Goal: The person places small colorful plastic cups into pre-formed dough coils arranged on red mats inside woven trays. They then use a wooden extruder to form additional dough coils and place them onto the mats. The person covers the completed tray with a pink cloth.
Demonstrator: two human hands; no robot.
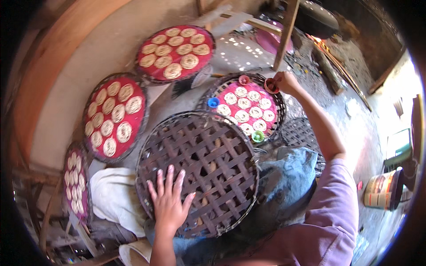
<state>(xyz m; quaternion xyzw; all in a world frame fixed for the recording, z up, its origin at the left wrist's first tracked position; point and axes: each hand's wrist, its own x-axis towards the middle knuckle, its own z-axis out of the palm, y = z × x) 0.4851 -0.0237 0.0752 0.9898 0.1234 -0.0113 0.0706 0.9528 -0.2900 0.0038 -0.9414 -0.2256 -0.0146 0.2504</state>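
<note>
My left hand lies flat with fingers spread on a dark woven bamboo tray, which rests over my lap. My right hand reaches out to the far right, its fingers closed at the rim of a small reddish-brown cup. That cup is at the edge of a round woven tray lined with pink cloth. Several pale noodle-like coils lie on the cloth. A blue cup, a small red cup and a green cup are along this tray's edge.
More round trays with coils on red cloth lean at the left: one far, one middle, one near. A wooden post stands beyond my right hand. Burning sticks are at far right, a bucket at right.
</note>
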